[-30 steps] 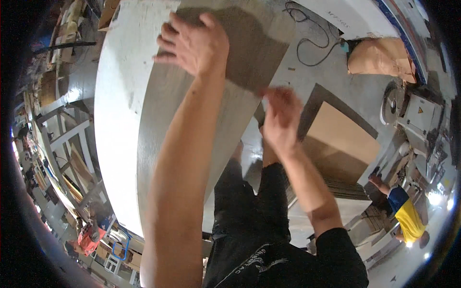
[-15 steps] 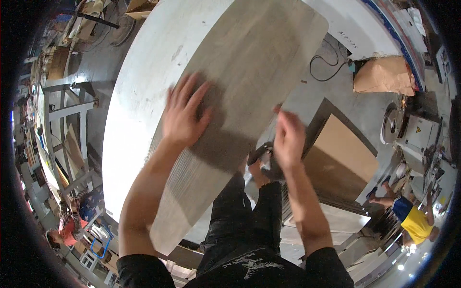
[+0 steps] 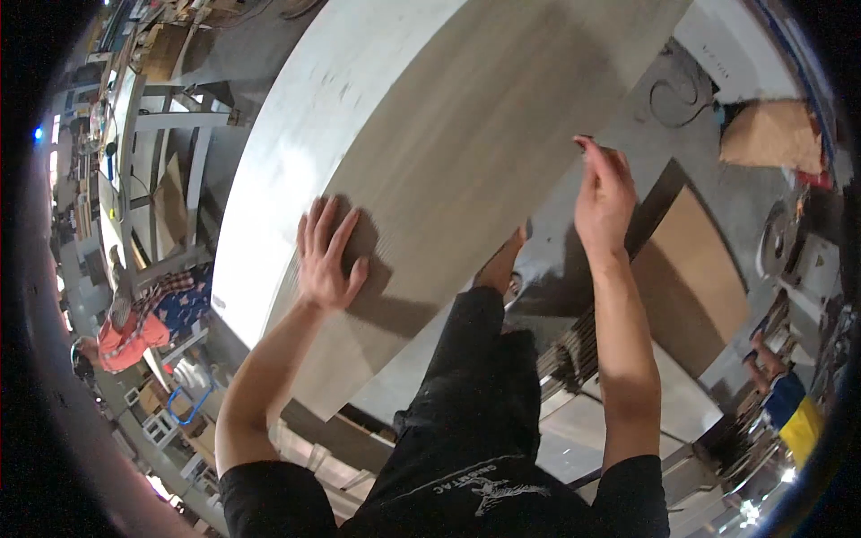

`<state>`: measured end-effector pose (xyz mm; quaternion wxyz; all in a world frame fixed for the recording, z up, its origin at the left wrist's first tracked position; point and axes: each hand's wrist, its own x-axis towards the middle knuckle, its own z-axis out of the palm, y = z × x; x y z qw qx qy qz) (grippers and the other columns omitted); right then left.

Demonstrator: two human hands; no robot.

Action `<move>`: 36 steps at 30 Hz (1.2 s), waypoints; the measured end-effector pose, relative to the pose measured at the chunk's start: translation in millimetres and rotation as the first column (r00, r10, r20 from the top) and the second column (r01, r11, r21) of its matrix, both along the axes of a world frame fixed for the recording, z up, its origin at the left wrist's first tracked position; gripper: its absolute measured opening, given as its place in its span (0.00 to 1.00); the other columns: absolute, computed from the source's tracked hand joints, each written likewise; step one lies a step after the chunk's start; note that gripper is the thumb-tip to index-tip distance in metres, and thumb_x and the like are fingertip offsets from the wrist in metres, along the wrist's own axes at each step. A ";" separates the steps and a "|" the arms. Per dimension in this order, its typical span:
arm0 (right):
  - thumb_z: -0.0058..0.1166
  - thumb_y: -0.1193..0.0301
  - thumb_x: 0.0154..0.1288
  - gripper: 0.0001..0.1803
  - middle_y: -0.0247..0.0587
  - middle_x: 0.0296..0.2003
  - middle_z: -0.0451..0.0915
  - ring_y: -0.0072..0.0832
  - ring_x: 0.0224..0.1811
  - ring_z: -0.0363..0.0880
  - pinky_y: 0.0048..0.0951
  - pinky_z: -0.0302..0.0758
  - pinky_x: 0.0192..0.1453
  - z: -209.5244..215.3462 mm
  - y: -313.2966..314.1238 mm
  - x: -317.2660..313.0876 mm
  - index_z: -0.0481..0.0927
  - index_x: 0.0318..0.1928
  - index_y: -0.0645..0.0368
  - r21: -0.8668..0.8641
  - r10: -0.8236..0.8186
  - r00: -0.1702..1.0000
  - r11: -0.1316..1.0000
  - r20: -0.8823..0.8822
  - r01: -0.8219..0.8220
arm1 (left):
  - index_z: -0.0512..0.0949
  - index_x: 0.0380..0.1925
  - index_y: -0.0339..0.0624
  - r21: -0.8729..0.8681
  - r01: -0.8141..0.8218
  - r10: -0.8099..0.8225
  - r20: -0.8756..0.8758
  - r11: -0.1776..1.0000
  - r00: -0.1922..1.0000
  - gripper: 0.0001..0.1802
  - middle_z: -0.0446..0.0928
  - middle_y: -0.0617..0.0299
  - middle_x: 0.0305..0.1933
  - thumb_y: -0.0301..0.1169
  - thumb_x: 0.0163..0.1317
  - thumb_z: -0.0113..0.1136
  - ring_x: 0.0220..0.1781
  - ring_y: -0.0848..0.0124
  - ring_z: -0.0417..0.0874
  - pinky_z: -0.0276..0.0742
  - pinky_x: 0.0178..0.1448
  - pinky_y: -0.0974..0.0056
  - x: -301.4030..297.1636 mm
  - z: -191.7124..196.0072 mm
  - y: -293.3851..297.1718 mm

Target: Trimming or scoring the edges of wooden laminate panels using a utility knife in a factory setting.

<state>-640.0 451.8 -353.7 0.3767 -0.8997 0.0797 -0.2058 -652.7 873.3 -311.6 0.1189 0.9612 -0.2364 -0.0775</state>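
Observation:
A long grey-brown wood-grain panel [image 3: 475, 134] lies on a larger white tabletop [image 3: 300, 108]. My left hand [image 3: 327, 260] rests on the panel near its left edge, palm down with the fingers spread. My right hand [image 3: 606, 199] is raised just beyond the panel's right edge, thumb and fingers pinched together. A small dark bit shows at its fingertips, too small to name. Whether the right hand touches the panel edge cannot be made out.
A stack of brown boards [image 3: 686, 278] lies on the floor to the right. Beyond it are crumpled brown paper [image 3: 773, 136] and a black cable [image 3: 673, 103]. People work at far left [image 3: 134, 336] and far right [image 3: 789, 408]. A white frame [image 3: 184, 120] stands left.
The view has shifted, and my legs have stepped. My left hand now sits nearer the panel's close end, still flat. My right hand has moved away from my body along the right edge.

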 end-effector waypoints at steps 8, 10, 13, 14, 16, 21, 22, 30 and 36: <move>0.57 0.77 0.59 0.21 0.41 0.40 0.81 0.38 0.43 0.79 0.41 0.71 0.50 -8.1 195.6 -193.6 0.87 0.53 0.49 0.161 0.170 0.979 0.975 -0.111 -0.151 | 0.66 0.75 0.54 -0.010 -0.018 0.018 0.052 1.000 0.998 0.36 0.56 0.50 0.82 0.46 0.66 0.54 0.85 0.47 0.48 0.40 0.85 0.41 -31.8 -3.2 12.0; 0.60 0.74 0.54 0.20 0.39 0.43 0.82 0.36 0.47 0.79 0.42 0.69 0.54 9.0 257.3 -239.2 0.90 0.48 0.45 0.032 0.115 0.967 0.993 -0.227 -0.110 | 0.66 0.75 0.55 0.013 -0.040 0.040 0.045 0.999 0.998 0.36 0.56 0.52 0.82 0.45 0.65 0.55 0.85 0.48 0.48 0.40 0.85 0.41 -37.1 1.6 18.6; 0.59 0.73 0.63 0.21 0.31 0.33 0.77 0.38 0.36 0.77 0.51 0.69 0.45 14.7 322.6 -299.7 0.86 0.56 0.40 0.105 0.202 0.962 0.977 -0.181 -0.186 | 0.67 0.74 0.57 -0.049 -0.038 0.041 0.054 0.998 0.998 0.35 0.56 0.55 0.82 0.42 0.65 0.56 0.85 0.50 0.49 0.41 0.85 0.42 -44.0 0.3 21.5; 0.60 0.73 0.62 0.22 0.30 0.36 0.76 0.36 0.38 0.77 0.50 0.69 0.45 12.3 341.4 -322.3 0.86 0.56 0.38 0.120 0.228 0.960 0.970 -0.161 -0.210 | 0.67 0.74 0.57 -0.067 -0.037 0.041 0.055 0.997 0.998 0.35 0.56 0.56 0.82 0.42 0.65 0.56 0.85 0.51 0.49 0.42 0.85 0.42 -43.6 2.1 20.4; 0.61 0.76 0.60 0.21 0.29 0.40 0.80 0.35 0.47 0.78 0.48 0.66 0.55 19.6 366.7 -338.3 0.87 0.53 0.39 0.168 0.245 0.941 0.963 -0.234 -0.209 | 0.67 0.74 0.58 -0.066 -0.043 0.047 0.065 0.997 0.997 0.35 0.57 0.58 0.82 0.42 0.65 0.56 0.85 0.53 0.49 0.42 0.85 0.43 -46.0 -1.5 27.0; 0.55 0.76 0.66 0.13 0.47 0.40 0.84 0.40 0.44 0.83 0.39 0.78 0.42 20.8 316.1 -290.2 0.84 0.49 0.56 0.022 0.121 0.934 0.992 -0.337 -0.121 | 0.66 0.74 0.61 -0.097 -0.041 0.052 0.113 0.994 0.992 0.35 0.58 0.60 0.82 0.44 0.66 0.57 0.85 0.56 0.50 0.43 0.85 0.43 -48.5 -15.0 48.9; 0.52 0.73 0.71 0.14 0.49 0.40 0.85 0.44 0.42 0.84 0.43 0.79 0.43 12.3 294.9 -271.0 0.82 0.54 0.59 -0.190 0.033 0.937 0.976 -0.347 -0.105 | 0.67 0.74 0.61 -0.121 -0.030 0.049 0.154 0.992 0.987 0.35 0.58 0.60 0.82 0.45 0.66 0.56 0.85 0.57 0.51 0.43 0.86 0.43 -46.0 -14.8 50.8; 0.54 0.81 0.72 0.15 0.40 0.38 0.78 0.30 0.35 0.76 0.26 0.73 0.41 -12.7 289.6 -226.5 0.87 0.53 0.55 -0.045 -0.101 0.988 0.993 0.115 0.106 | 0.67 0.72 0.54 -0.190 -0.020 0.061 0.213 0.982 0.975 0.32 0.60 0.60 0.80 0.49 0.71 0.50 0.85 0.58 0.51 0.43 0.86 0.43 -36.4 -25.6 43.0; 0.56 0.76 0.69 0.13 0.34 0.40 0.81 0.33 0.43 0.75 0.36 0.68 0.50 3.4 461.0 -362.9 0.89 0.48 0.51 0.020 0.026 0.969 1.000 -0.245 -0.022 | 0.69 0.69 0.44 -0.275 -0.045 0.086 0.141 0.960 0.986 0.30 0.61 0.57 0.79 0.44 0.70 0.52 0.84 0.54 0.52 0.45 0.85 0.39 -41.3 -15.2 66.9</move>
